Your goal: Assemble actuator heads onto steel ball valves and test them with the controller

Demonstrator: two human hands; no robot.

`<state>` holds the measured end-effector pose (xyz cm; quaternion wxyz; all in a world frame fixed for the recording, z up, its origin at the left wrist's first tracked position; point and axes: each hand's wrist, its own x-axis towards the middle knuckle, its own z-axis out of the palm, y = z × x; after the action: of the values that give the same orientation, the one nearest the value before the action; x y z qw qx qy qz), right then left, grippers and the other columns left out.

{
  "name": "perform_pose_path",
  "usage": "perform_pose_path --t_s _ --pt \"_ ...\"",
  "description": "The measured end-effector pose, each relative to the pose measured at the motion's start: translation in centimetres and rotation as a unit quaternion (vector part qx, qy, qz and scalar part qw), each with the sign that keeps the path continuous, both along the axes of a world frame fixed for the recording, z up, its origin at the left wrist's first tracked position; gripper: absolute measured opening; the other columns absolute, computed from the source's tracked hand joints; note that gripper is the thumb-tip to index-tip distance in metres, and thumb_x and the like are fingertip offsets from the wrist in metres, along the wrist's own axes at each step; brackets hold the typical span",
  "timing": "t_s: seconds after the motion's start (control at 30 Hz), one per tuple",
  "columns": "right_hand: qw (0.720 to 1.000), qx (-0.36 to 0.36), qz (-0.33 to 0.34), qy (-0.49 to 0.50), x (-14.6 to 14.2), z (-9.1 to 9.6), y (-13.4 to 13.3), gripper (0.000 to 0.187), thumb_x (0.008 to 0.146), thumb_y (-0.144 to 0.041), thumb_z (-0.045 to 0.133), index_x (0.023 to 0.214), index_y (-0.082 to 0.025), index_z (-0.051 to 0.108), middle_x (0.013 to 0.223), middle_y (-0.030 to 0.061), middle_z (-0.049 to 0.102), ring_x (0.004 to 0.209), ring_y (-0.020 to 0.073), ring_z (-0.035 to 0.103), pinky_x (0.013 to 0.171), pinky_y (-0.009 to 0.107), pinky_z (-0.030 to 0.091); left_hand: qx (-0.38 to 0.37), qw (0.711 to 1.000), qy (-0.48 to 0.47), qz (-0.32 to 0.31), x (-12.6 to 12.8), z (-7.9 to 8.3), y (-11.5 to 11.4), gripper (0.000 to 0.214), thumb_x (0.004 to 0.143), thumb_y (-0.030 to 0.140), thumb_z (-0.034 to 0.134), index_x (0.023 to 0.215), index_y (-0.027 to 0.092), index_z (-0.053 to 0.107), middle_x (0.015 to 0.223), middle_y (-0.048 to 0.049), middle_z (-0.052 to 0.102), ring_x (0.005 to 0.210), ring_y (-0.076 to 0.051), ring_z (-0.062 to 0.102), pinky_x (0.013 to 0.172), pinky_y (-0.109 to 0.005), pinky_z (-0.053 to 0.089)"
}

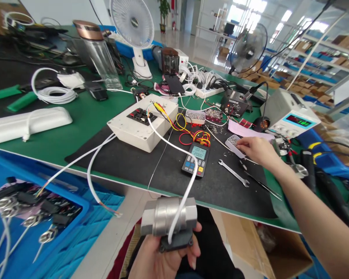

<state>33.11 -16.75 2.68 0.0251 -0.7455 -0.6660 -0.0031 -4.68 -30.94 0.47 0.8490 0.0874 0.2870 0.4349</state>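
My left hand (163, 257) grips a metal flow sensor (170, 215) with hexagonal ends and a black housing, below the table's front edge. From it a white cable (184, 197) runs up across a handheld meter (195, 161) to a beige box (142, 133) with black terminals, where red and yellow clips (159, 108) sit by the wire ends. At the right, my right hand (254, 149) has its fingertips pinched together at a small tray (234, 146) of tiny metal parts, likely screws. What lies between those fingertips is too small to make out.
An open-end wrench (234, 173) and tweezers (263, 184) lie on the black mat (218, 193). A power supply (291, 114) and soldering station (235, 104) stand at right. A glass bottle (103, 62) and fan (138, 38) stand behind. A blue bin (84, 197) holds more sensors.
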Motion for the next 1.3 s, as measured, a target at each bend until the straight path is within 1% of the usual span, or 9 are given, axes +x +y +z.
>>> perform_pose_path --t_s 0.1,0.17,0.3,0.43,0.57,0.73,0.93,1.13,1.3 --pt "0.999 0.039 0.005 0.027 0.2 0.6 -0.7 0.024 0.099 -0.037 0.063 0.106 -0.021 0.080 0.089 0.0043 0.077 0.079 0.0227 0.069 0.074 0.034 0.049 0.011 1.000 -0.003 0.002 -0.1 0.0 -0.1 0.038 0.106 0.034 0.049 0.114 0.013 0.080 0.106 -0.0212 0.077 0.073 -0.024 0.073 0.060 -0.029 0.056" --pt "0.997 0.059 0.012 0.052 0.0 1.3 -1.5 0.026 0.098 -0.038 0.061 0.104 -0.021 0.080 0.090 0.0049 0.078 0.079 0.0239 0.070 0.072 0.034 0.047 0.014 1.000 0.001 0.008 -0.1 0.1 -0.2 0.040 0.106 0.034 0.047 0.112 0.013 0.081 0.106 -0.0208 0.077 0.072 -0.023 0.072 0.060 -0.029 0.056" --pt "0.990 0.055 0.044 0.122 -2.2 2.4 -4.9 0.030 0.100 -0.046 0.061 0.105 -0.022 0.080 0.094 0.0030 0.079 0.079 0.0220 0.072 0.073 0.031 0.052 0.021 0.999 0.013 0.025 0.0 0.1 -0.5 0.042 0.106 0.035 0.047 0.110 0.012 0.081 0.105 -0.0204 0.077 0.072 -0.023 0.072 0.060 -0.029 0.056" --pt "0.978 -0.003 0.124 0.169 -6.4 0.9 -9.5 0.026 0.107 -0.042 0.056 0.107 -0.027 0.077 0.105 0.0003 0.077 0.093 0.0189 0.073 0.083 0.027 0.055 0.005 0.999 0.027 0.026 0.3 -0.1 -0.6 0.039 0.105 0.032 0.047 0.111 0.012 0.080 0.104 -0.0203 0.077 0.071 -0.023 0.071 0.059 -0.029 0.056" --pt "0.978 -0.002 0.141 0.154 -9.1 -1.5 -12.1 0.027 0.111 -0.036 0.050 0.112 -0.024 0.075 0.109 0.0053 0.073 0.097 0.0225 0.071 0.087 0.034 0.055 0.004 0.999 0.028 0.032 0.7 -0.3 -0.9 0.040 0.106 0.033 0.046 0.113 0.011 0.079 0.104 -0.0213 0.077 0.070 -0.024 0.071 0.058 -0.030 0.055" --pt "0.975 0.021 0.149 0.161 -9.4 -2.4 -12.9 0.027 0.111 -0.032 0.051 0.121 -0.026 0.075 0.115 0.0056 0.070 0.099 0.0211 0.070 0.088 0.033 0.055 0.001 0.999 0.014 0.030 1.1 -0.4 -1.2 0.039 0.106 0.036 0.049 0.114 0.010 0.078 0.108 -0.0229 0.077 0.072 -0.025 0.073 0.061 -0.031 0.056" --pt "0.972 0.067 0.129 0.184 -9.3 -2.9 -13.6 0.023 0.110 -0.033 0.055 0.119 -0.025 0.075 0.116 0.0063 0.070 0.101 0.0198 0.070 0.089 0.031 0.057 0.002 0.999 0.023 0.029 1.0 -0.7 -1.3 0.036 0.102 0.036 0.057 0.119 0.011 0.075 0.112 -0.0237 0.076 0.073 -0.025 0.072 0.062 -0.035 0.058" --pt "0.974 0.067 0.105 0.189 -9.5 -2.7 -13.9 0.019 0.108 -0.034 0.059 0.111 -0.024 0.076 0.112 0.0044 0.070 0.095 0.0181 0.070 0.085 0.030 0.057 0.007 0.998 0.029 0.050 1.2 -0.2 -1.4 0.035 0.105 0.034 0.051 0.112 0.013 0.078 0.108 -0.0225 0.077 0.073 -0.024 0.072 0.061 -0.031 0.056" --pt "0.976 0.055 0.101 0.184 -9.5 -2.9 -13.6 0.019 0.108 -0.035 0.059 0.110 -0.026 0.076 0.112 0.0037 0.070 0.097 0.0193 0.070 0.083 0.031 0.055 0.001 0.998 0.040 0.053 1.4 -0.2 -1.5 0.039 0.106 0.035 0.047 0.113 0.011 0.077 0.108 -0.0238 0.077 0.072 -0.024 0.071 0.060 -0.031 0.055"
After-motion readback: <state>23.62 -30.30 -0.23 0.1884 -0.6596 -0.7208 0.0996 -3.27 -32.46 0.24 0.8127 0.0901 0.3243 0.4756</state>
